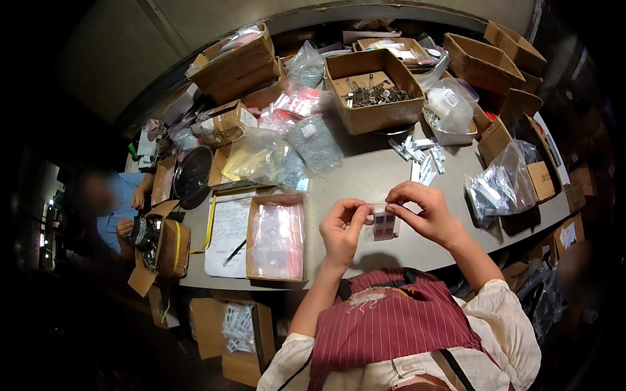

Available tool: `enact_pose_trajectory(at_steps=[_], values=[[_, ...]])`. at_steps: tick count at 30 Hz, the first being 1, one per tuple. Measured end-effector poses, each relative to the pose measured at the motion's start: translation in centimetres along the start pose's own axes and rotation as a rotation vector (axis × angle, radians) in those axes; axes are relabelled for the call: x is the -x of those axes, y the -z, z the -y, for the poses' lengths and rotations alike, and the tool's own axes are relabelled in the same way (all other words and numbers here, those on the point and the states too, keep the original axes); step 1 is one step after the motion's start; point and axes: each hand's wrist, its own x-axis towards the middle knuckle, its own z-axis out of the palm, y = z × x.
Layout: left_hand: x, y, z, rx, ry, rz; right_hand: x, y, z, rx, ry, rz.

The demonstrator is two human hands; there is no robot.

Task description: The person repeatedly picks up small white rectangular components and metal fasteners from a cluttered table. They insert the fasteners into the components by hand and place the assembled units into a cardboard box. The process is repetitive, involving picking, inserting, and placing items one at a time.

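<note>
Both hands hold a small clear zip bag [385,223] over the near edge of the grey table [365,179]; dark little parts show inside the bag. My left hand [342,228] pinches the bag's top left corner. My right hand [420,212] pinches the top right part of the strip. A shallow cardboard box of empty clear bags with red strips [276,238] lies just left of my left hand. Small filled packets [420,156] lie scattered beyond my hands.
An open carton of metal parts [373,91] stands at the back centre, among plastic bags of hardware [312,143] and more cartons [486,62]. A paper sheet with a pen [229,242] lies on the left. A person in blue [117,208] sits at the left end.
</note>
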Motion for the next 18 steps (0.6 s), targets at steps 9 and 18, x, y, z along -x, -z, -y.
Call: enact_pose_trajectory(at_steps=[9,18], values=[[3.5,3.8,-3.2,-0.555,-0.36,-0.031,-1.2,-5.3,0.9,0.069,0.235,0.299],[14.4,14.7,-3.2,-0.465,-0.235,-0.65,-4.9,-16.5,3.0,0.023,0.685,0.55]])
